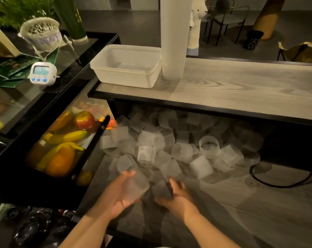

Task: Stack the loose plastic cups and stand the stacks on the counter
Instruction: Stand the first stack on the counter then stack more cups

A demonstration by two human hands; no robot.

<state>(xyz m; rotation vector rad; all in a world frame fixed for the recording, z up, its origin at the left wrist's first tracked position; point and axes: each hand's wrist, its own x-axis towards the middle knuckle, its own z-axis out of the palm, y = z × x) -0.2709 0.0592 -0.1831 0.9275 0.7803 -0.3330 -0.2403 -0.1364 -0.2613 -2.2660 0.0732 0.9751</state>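
A heap of loose translucent plastic cups (171, 145) lies on the lower wooden surface under the counter shelf. My left hand (119, 196) holds one frosted cup (136, 185) on its side, fingers curled round it. My right hand (176, 196) grips another cup (161, 189) just to the right of the first, the two cups almost touching. A tall stack of cups (173, 38) stands upright on the grey wooden counter (241, 90), next to a white tub.
An empty white plastic tub (126, 67) sits at the counter's left end. A black mesh basket (62, 145) with bananas, an apple and peppers stands to the left of the heap. A black cable (280, 183) loops at the right. A white timer (42, 72) lies on the glass case.
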